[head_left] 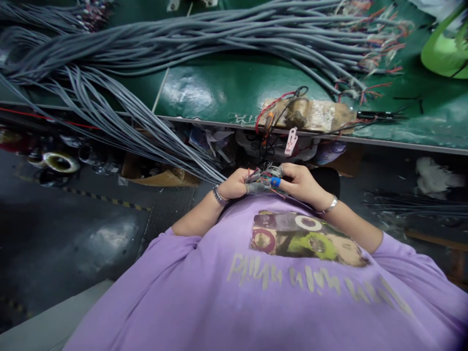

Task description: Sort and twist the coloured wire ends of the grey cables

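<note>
My left hand [234, 184] is closed around the ends of a bundle of grey cables [175, 148], close to my belly. The cables run from there up and left onto the bench. Frayed shielding and thin coloured wires [268, 174] stick out between my two hands. At these wire ends is my right hand [302, 183], its fingers bent and pinched together, with a blue wrap on one digit. Which strand sits between those fingertips is too small to make out.
Across the green bench [219, 92] lies a thick bundle of grey cables [204, 41] with stripped ends at right. A taped block [310, 114] with red and black leads sits at the front edge, near a pink clip [291, 141]. A green container [446, 51] stands far right.
</note>
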### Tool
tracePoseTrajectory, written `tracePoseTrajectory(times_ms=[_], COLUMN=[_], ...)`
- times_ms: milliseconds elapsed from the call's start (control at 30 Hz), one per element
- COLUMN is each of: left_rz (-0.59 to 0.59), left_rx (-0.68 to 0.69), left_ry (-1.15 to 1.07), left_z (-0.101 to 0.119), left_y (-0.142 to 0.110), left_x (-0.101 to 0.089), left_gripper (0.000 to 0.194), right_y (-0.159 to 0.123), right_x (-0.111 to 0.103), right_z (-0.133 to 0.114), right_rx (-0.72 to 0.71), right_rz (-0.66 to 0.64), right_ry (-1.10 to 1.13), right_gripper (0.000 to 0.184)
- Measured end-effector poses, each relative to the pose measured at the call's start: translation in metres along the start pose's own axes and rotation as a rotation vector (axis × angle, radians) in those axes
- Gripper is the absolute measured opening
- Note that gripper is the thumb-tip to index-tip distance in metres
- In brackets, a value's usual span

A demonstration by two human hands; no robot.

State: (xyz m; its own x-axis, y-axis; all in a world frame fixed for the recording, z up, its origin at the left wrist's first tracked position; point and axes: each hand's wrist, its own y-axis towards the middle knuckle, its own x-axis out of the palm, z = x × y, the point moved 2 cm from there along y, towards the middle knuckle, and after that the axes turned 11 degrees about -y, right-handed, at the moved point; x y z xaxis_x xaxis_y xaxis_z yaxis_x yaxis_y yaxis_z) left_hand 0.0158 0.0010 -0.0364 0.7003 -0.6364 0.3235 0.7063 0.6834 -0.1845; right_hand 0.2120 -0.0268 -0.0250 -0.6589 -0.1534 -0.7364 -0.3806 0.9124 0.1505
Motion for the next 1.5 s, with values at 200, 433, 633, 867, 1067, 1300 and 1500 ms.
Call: tracePoseTrajectory(times_ms=[200, 433, 633, 867, 1067, 1300, 1500], left_rz=[0.064, 0.077, -0.048, -0.237, -0.037, 0.14, 0.198], left_rx=[0.068, 0.036, -0.044, -0.127, 0.038, 0.189, 0.164], left_ry=[-0.139, -0.223, -0.14, 0.033, -0.051, 0.012, 0.03], left_z=[0.0, -0.004, -0.002, 0.013, 0.016, 0.033, 0.033], left_y=[-0.006, -0.006, -0.007, -0.011, -0.004, 0.024, 0.042], left_x=[-0.015, -0.018, -0.012, -0.012, -0.009, 0.01, 0.011], left_gripper=[0.046, 0.048, 0.052, 0.048, 0.043, 0.046, 0.051], right_y=[0.0, -0.012, 0.0, -0.003, -0.017, 0.014, 0.033], right_x=[0.003, -0.006, 0.003, -0.001, 0.002, 0.001, -0.007], right_z=[0.017, -0.018, -0.017, 0.01, 0.047, 0.031, 0.021], right_rx=[0.117, -0.308, -0.36, 0.103, 0.631, 0.643, 0.564], right_rz=[0.373, 0.298, 0.125, -0.139, 0.179, -0.006, 0.255], right_ry=[0.099, 0.019, 0.001, 0.76, 1.028, 1.209, 1.116], right_gripper=[0.029, 0.034, 0.023, 0.034, 0.043, 0.054, 0.057])
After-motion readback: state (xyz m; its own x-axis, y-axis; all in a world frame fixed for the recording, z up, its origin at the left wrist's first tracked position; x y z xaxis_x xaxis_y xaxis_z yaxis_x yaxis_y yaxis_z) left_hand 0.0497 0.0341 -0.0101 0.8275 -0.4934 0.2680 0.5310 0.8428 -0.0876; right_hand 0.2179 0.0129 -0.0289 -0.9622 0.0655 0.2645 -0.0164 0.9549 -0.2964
